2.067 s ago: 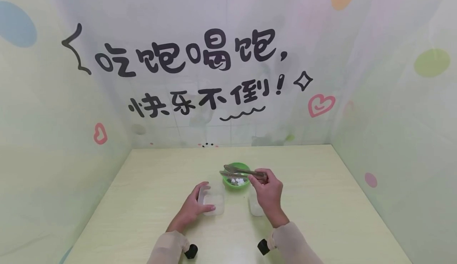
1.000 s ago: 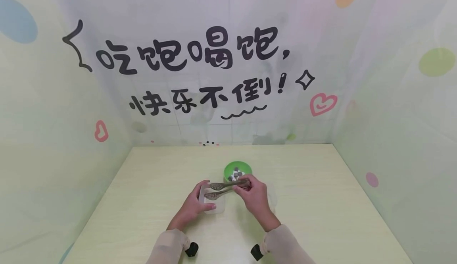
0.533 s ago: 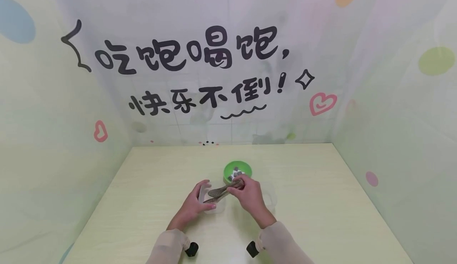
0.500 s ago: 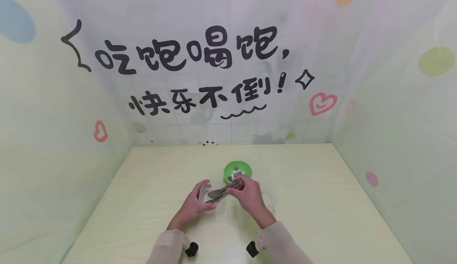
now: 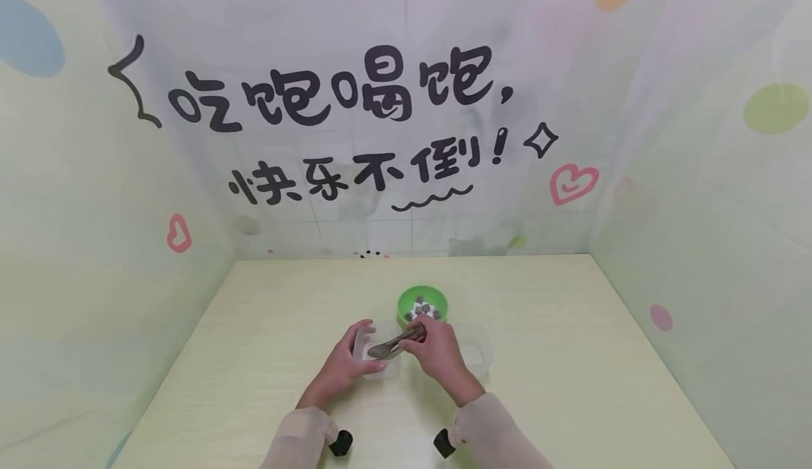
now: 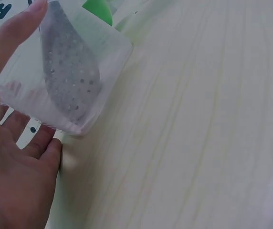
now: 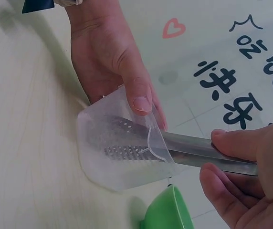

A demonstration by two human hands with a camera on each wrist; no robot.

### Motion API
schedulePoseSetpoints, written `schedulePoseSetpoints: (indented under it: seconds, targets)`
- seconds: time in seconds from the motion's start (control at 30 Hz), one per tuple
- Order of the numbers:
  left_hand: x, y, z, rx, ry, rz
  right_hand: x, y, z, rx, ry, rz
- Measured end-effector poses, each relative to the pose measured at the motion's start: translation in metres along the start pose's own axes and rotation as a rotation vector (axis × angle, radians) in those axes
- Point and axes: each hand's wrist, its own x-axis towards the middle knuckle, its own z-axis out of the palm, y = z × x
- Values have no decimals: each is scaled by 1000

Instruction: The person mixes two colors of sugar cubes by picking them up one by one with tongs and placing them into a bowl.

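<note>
A clear plastic container [image 5: 390,369] stands in front of my left hand [image 5: 341,367], which grips its left side with thumb near and fingers behind. My right hand [image 5: 439,350] pinches metal tongs [image 7: 189,145] by their arms. Their perforated heads are down inside that container, close together; through its cloudy wall in the left wrist view one tongs head [image 6: 69,67] shows. Whether anything sits between the heads I cannot tell. Just behind the right hand is a green bowl [image 5: 402,301] with grey and white cubes [image 5: 421,308] piled in it.
To the right of my right hand stands a second clear container [image 5: 481,357], partly covered by the hand. All of this is on a pale wooden table [image 5: 285,300], enclosed by printed walls [image 5: 406,173] at the back and both sides.
The tongs have gone from over the green bowl, left and down into the held container. Their spread heads have come together. My left hand has kept its grip on the container.
</note>
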Motion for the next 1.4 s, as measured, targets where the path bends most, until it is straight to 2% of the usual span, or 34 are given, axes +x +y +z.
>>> schedulePoseSetpoints:
  seconds: [0.4,0.63,0.8,1.07,1.4]
  targets:
    - [-2,-4,1,-9,-3,12,-5,4,4,-20,39,-36]
    - [-1,-4,2,2,-2,17,-8,3,-1,6,80,-37]
    - [-2,-4,1,3,-7,45,-10,4,-3,22,109,-37]
    - [-2,-5,0,-36,-11,13,-13,5,-8,113,177,-70]
    - [-1,-3,-1,-36,-6,11,-12,6,-15,142,283,-122]
